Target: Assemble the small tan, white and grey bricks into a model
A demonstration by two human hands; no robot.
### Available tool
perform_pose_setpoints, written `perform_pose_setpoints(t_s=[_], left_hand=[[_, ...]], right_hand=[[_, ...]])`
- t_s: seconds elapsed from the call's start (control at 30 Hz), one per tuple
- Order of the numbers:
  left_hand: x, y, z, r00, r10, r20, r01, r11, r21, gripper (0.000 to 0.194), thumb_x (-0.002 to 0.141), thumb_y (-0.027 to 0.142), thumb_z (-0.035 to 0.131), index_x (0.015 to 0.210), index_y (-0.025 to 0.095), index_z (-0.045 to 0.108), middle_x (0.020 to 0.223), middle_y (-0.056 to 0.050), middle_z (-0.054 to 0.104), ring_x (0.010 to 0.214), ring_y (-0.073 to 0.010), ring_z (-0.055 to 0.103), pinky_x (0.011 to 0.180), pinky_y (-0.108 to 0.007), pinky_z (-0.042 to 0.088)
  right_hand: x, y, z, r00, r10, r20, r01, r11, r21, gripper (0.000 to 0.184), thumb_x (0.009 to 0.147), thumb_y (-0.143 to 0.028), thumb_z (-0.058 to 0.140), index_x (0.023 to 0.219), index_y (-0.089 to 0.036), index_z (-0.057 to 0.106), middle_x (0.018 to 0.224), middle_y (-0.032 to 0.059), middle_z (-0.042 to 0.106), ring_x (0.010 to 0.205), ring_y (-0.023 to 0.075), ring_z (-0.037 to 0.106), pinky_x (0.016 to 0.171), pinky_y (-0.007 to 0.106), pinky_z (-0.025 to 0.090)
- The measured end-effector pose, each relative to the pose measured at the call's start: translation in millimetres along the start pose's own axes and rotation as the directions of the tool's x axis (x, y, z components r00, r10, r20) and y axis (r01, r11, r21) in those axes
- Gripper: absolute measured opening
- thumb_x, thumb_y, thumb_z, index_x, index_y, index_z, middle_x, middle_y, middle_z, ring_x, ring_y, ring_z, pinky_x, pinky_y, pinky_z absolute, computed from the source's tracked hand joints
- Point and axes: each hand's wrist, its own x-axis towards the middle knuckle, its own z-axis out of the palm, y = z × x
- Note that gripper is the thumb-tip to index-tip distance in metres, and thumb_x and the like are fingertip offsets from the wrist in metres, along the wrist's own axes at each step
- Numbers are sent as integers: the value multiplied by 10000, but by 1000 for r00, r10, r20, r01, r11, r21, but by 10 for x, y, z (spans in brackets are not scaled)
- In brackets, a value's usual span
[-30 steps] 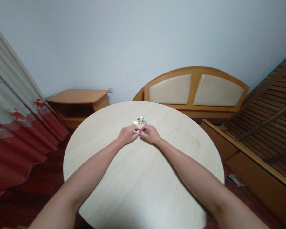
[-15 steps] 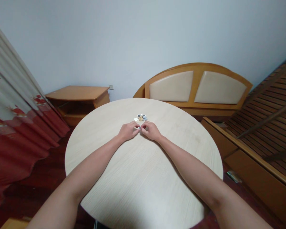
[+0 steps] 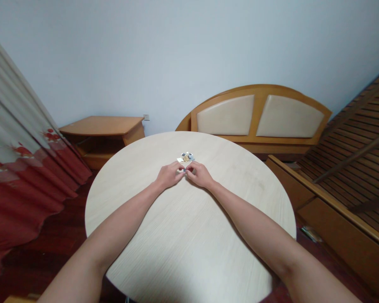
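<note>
On the pale round table, my left hand and my right hand meet fingertip to fingertip. Both are closed in a pinch on one small bluish piece, mostly covered by the fingers and too small to name. Just beyond the fingertips lies a small pile of flat pieces, white, gold-brown and dark grey. The fingers partly hide the near edge of this pile.
Behind the table stand a wooden cabinet on the left and a bed headboard with cream panels. A wooden bed frame runs along the right. Red and white curtains hang at the left.
Both hands keep their pinch in nearly the same place, with only slight finger movement around the small piece. The whole view has shifted slightly.
</note>
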Motion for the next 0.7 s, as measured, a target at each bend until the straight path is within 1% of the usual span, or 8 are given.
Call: perform_pose_setpoints(t_s=[0.17, 0.33, 0.57, 0.7], left_hand=[[-2, -15, 6, 1000, 23, -16, -23, 999, -31, 136, 922, 307, 642, 1001, 210, 696, 1036, -52, 745, 936, -202, 698, 799, -290, 518], [-7, -39, 28, 999, 25, -35, -26, 999, -29, 160, 939, 331, 633, 1021, 212, 700, 1036, -55, 747, 938, -202, 702, 793, -288, 523], [0, -35, 30, 1000, -2, -22, 2, 1000, -11, 206, 963, 369, 607, 1047, 214, 715, 1042, -58, 752, 925, -204, 710, 778, -291, 533], [0, -46, 35, 1000, -9, -10, 9, 1000, 3, 196, 963, 342, 613, 1056, 213, 725, 1051, -57, 759, 933, -207, 714, 787, -294, 540]], right_hand=[[-1, 14, 3, 1000, -23, 5, 23, 1000, 5, 99, 891, -193, 596, 839, -191, 680, 826, 41, 667, 781, 182, 610, 764, 301, 458], [0, 26, 13, 1000, -29, -3, 29, 1000, 11, 108, 912, -200, 590, 849, -195, 677, 828, 40, 663, 786, 183, 604, 767, 304, 458], [0, 33, 17, 999, -44, -26, 45, 999, 20, 100, 914, -193, 588, 850, -197, 665, 829, 39, 653, 788, 187, 601, 766, 309, 455], [0, 36, 14, 999, -42, -31, 43, 999, 18, 98, 913, -195, 594, 843, -199, 661, 828, 36, 652, 789, 185, 600, 767, 308, 456]])
